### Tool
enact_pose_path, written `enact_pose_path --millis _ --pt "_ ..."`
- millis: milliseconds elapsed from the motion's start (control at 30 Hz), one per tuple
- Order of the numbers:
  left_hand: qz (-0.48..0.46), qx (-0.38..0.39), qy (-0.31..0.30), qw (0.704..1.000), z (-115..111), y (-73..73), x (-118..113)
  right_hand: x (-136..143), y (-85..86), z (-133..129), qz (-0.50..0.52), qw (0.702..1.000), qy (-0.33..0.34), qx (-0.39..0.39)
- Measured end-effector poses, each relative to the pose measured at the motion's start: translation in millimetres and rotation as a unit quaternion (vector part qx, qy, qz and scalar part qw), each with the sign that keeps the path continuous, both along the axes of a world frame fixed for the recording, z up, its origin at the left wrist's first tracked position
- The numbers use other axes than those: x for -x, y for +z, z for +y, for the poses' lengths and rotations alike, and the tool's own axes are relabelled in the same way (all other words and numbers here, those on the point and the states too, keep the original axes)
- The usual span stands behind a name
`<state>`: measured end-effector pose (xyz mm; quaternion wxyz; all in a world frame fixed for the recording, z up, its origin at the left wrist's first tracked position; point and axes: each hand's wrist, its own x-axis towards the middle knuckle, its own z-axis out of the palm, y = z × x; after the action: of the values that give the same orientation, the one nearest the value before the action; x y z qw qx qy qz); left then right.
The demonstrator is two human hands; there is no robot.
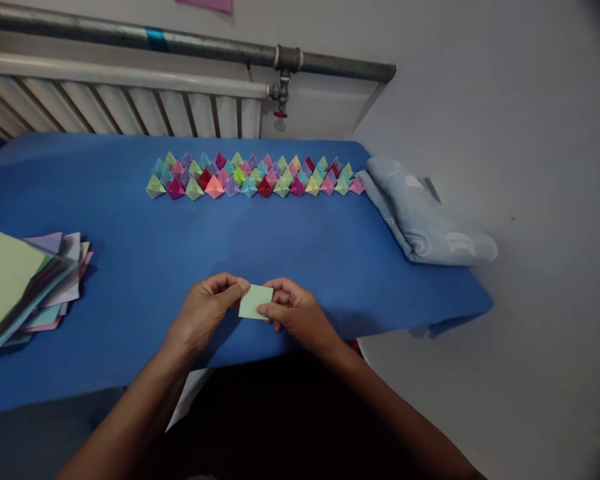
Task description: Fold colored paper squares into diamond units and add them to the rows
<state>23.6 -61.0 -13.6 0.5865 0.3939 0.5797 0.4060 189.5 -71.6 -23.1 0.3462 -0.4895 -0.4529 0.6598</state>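
Observation:
A small pale green square of paper (253,302) is held up between my two hands, near the front edge of the table. My left hand (209,303) pinches its upper left corner between thumb and fingers. On the other side, my right hand (293,308) grips the right edge, with the thumb on the face and the fingers behind. Whether the square is folded into layers, I cannot tell. Beyond the hands, several rows of folded paper pyramids (249,187) in green, pink, red, blue and purple stand on the blue tablecloth (180,240).
At the left lies an uneven stack of coloured paper sheets (10,280), a pale green one on top. A folded light blue cloth (430,223) rests at the right by the wall. Behind the table are a white radiator (145,107) and a metal pipe (220,50).

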Motion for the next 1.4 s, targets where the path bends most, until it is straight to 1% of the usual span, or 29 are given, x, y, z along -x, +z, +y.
enact_pose_path --millis 100,200,300,400,500,567,667,767,833,900,1000,1067,1133,1233,1333,1400 --pt "0.024 0.005 -0.02 1.0 4 0.8 -1 -2 0.4 -1 -0.024 1.0 0.007 -0.003" --pt "0.073 -0.016 -0.055 0.996 8 -0.1 -1 -2 0.8 -2 -0.051 0.998 0.007 -0.02" --pt "0.151 -0.051 -0.106 0.981 10 -1.5 1 -5 2.3 -3 -0.072 0.997 0.019 -0.022" --pt "0.213 -0.088 -0.14 0.963 10 -3.0 1 -11 3.8 -6 -0.083 0.995 0.046 -0.01" --pt "0.277 -0.145 -0.165 0.935 8 -7.1 -1 -18 4.2 -11 -0.094 0.993 0.071 0.008" --pt "0.334 -0.183 -0.179 0.907 5 -11.9 -4 -21 4.5 -13 -0.104 0.991 0.081 0.014" --pt "0.412 -0.217 -0.178 0.867 0 -19.5 -8 -24 6.6 -17 -0.126 0.988 0.088 0.008" --pt "0.443 -0.235 -0.17 0.849 -5 -24.2 -11 -28 10.5 -20 -0.169 0.979 0.11 0.0" --pt "0.447 -0.242 -0.164 0.845 -7 -25.3 -11 -31 12.8 -21 -0.222 0.965 0.13 -0.055" --pt "0.452 -0.243 -0.158 0.843 -9 -25.5 -11 -32 13.2 -21 -0.275 0.939 0.126 -0.165" --pt "0.456 -0.245 -0.157 0.841 -10 -25.6 -12 -33 7.7 -17 -0.31 0.879 0.118 -0.344" --pt "0.459 -0.251 -0.157 0.838 -10 -26.2 -12 -32 0.1 -14 -0.321 0.838 0.142 -0.418" --pt "0.464 -0.26 -0.155 0.833 -11 -27.6 -12 -31 -8.2 -13 -0.342 0.81 0.17 -0.445" --pt "0.47 -0.274 -0.153 0.825 -11 -30.8 -10 -32 -17.0 -14 -0.369 0.791 0.183 -0.453" --pt "0.475 -0.303 -0.142 0.814 -11 -33.2 -6 -33 -18.7 -15 -0.375 0.787 0.191 -0.45" --pt "0.487 -0.337 -0.121 0.797 -12 -32.7 -4 -33 -17.3 -15 -0.374 0.79 0.198 -0.444"
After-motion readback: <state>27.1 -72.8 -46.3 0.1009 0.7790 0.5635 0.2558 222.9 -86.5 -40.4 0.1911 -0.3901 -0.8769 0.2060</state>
